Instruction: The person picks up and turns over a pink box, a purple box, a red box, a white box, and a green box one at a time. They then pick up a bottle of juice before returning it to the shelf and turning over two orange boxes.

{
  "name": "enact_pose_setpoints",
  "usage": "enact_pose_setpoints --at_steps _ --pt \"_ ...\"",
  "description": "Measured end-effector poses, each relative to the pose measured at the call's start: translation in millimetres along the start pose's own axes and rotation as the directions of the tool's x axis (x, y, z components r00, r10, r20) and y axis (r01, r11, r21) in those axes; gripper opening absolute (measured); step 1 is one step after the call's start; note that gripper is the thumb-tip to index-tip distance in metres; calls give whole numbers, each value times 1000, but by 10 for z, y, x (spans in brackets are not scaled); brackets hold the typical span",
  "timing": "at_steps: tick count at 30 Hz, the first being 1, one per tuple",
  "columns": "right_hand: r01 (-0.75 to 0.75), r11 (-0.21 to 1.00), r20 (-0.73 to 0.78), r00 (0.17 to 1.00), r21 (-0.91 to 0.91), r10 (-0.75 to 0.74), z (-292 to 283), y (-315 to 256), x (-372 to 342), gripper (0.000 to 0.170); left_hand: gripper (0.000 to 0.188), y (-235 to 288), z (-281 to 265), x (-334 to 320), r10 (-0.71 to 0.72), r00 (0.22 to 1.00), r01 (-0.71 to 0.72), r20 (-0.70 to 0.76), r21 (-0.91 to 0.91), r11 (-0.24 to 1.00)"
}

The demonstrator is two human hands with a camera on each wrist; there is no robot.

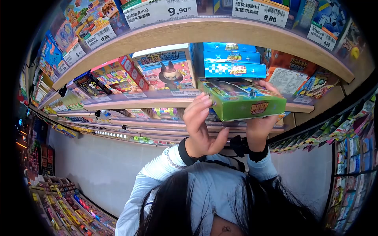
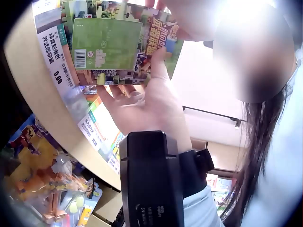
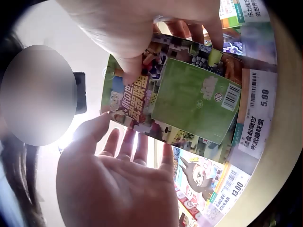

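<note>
A green cardboard box (image 1: 252, 108) with blocky game pictures is held out level in front of the shelf. My right hand (image 1: 260, 128) grips it at the right side, fingers over the far edge. In the right wrist view, my right thumb presses flat on the printed underside, which has a green panel and barcode. My left hand (image 1: 200, 128) is at the box's left side, fingers extended with the tips at its edge. The left thumb stands apart from the box. The left wrist view shows the underside too, beside a 5.00 price tag (image 2: 58, 66).
Behind the held box, several blue boxes (image 1: 235, 70) are stacked on the shelf. A rabbit-figure box (image 1: 167, 70) stands to their left, orange packs (image 1: 289, 70) to their right. An upper wooden shelf edge (image 1: 204, 33) overhangs. Hanging packets line the right; grey floor (image 1: 102, 157) lies below.
</note>
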State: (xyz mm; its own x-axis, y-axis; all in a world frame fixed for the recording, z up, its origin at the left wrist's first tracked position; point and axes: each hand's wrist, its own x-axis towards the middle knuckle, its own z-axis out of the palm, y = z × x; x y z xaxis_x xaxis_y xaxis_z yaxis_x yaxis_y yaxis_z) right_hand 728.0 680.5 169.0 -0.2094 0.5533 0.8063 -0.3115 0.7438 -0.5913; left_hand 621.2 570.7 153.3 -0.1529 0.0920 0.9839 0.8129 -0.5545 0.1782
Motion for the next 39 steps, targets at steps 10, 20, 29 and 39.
enact_pose_setpoints --at_steps 10,20,29,39 --pt "-22 999 -15 1000 37 23 12 -23 40 61 72 -58 -72 55 -133 990 135 39 -69 988" --pt "-205 911 14 977 359 214 23 -64 52 78 57 -187 -294 725 -274 860 215 431 182 960" --pt "-120 964 -9 992 238 126 -87 -353 -24 96 42 -182 -173 662 -226 872 204 435 98 974" --pt "1 972 168 985 236 -42 -560 -351 354 49 48 -254 -155 581 -272 876 326 398 -73 943"
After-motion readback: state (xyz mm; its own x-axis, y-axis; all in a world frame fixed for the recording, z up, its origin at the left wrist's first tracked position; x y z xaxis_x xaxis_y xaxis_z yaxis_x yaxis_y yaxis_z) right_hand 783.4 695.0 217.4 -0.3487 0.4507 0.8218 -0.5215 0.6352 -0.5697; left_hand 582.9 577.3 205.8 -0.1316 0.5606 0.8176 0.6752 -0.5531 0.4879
